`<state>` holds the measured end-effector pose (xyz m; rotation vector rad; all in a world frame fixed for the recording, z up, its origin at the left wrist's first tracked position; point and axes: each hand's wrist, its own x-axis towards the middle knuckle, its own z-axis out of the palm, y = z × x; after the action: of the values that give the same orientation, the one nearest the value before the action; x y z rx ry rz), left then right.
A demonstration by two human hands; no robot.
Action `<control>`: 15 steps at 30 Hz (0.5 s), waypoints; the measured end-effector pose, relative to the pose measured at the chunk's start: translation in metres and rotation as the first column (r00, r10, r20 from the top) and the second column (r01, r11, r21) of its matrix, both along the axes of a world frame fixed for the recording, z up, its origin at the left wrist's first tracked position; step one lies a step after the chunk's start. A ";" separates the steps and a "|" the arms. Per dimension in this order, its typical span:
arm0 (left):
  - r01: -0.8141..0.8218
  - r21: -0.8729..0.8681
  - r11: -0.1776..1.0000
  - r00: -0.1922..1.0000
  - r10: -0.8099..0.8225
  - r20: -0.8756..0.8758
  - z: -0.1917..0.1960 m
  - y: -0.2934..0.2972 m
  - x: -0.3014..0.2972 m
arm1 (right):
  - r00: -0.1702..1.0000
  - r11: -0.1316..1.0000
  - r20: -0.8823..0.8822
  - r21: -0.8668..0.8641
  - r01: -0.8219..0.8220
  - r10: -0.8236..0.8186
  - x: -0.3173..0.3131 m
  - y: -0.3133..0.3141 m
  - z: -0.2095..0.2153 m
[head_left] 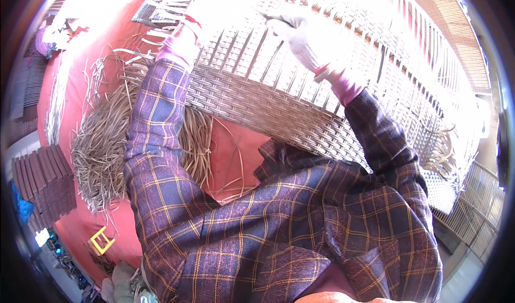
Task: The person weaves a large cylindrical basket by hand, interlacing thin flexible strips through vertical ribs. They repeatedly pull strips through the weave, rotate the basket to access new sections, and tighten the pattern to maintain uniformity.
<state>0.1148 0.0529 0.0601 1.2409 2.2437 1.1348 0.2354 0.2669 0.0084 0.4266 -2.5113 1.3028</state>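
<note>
Over red sheeting (232, 150) gleams close-woven brown wickerwork (257, 96); I cannot tell if left hand (217, 7) or right hand (298, 40) grips.

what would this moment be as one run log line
left hand: washed out by glare | right hand: over woven panel, contact unclear | loose strands: either side of left sleeve

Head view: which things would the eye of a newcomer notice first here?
Probably the plaid jacket, filling the lower middle, and the pale woven panel slanting across the upper half, with the gloved right hand against it and strong glare washing out the top. Next might come the tangled strips at the left, beside the left sleeve, and the small yellow frame at the lower left.
</note>
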 end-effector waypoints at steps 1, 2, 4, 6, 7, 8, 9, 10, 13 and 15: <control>-0.100 -0.038 0.994 0.993 0.102 0.061 -0.008 0.002 0.005 | 0.992 0.994 0.082 -0.021 0.103 -0.101 -0.001 -0.002 0.002; -0.202 -0.079 0.976 0.971 0.210 0.117 -0.018 0.005 0.008 | 0.961 0.979 0.209 -0.050 0.198 -0.183 0.001 -0.003 0.003; -0.344 -0.170 0.924 0.892 0.378 0.250 -0.039 0.004 0.011 | 0.910 0.949 0.303 -0.052 0.312 -0.282 -0.003 -0.010 0.003; -0.133 -0.370 0.919 0.925 -0.019 -0.380 -0.048 0.002 -0.007 | 0.936 0.946 0.146 -0.006 0.325 -0.321 -0.009 -0.023 -0.002; -0.081 -0.270 0.960 0.843 -0.078 -0.532 -0.058 0.001 -0.009 | 0.951 0.949 0.053 0.100 0.299 -0.305 -0.012 -0.026 -0.004; -0.036 -0.141 0.989 0.740 -0.068 -0.669 -0.064 0.003 -0.011 | 0.959 0.937 -0.034 0.207 0.282 -0.282 -0.013 -0.026 -0.004; 0.013 -0.079 0.997 0.649 -0.068 -0.758 -0.069 0.003 -0.015 | 0.963 0.911 -0.117 0.314 0.268 -0.243 -0.015 -0.025 -0.004; 0.016 -0.042 0.999 0.605 -0.043 -0.795 -0.071 0.003 -0.016 | 0.978 0.934 -0.041 0.289 0.209 -0.206 -0.014 -0.024 -0.004; -0.020 -0.140 0.990 0.563 -0.104 -0.820 -0.062 -0.003 -0.019 | 0.934 0.980 0.316 0.156 0.126 -0.170 -0.015 -0.015 0.004; -0.010 -0.263 0.965 0.562 -0.212 -0.799 -0.045 -0.014 -0.022 | 0.978 0.980 0.113 0.111 0.164 -0.176 -0.018 -0.019 0.008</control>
<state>0.0923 0.0386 0.0146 2.0546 2.7428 0.1485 0.2178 0.2481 0.0165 0.1513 -2.6563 1.1737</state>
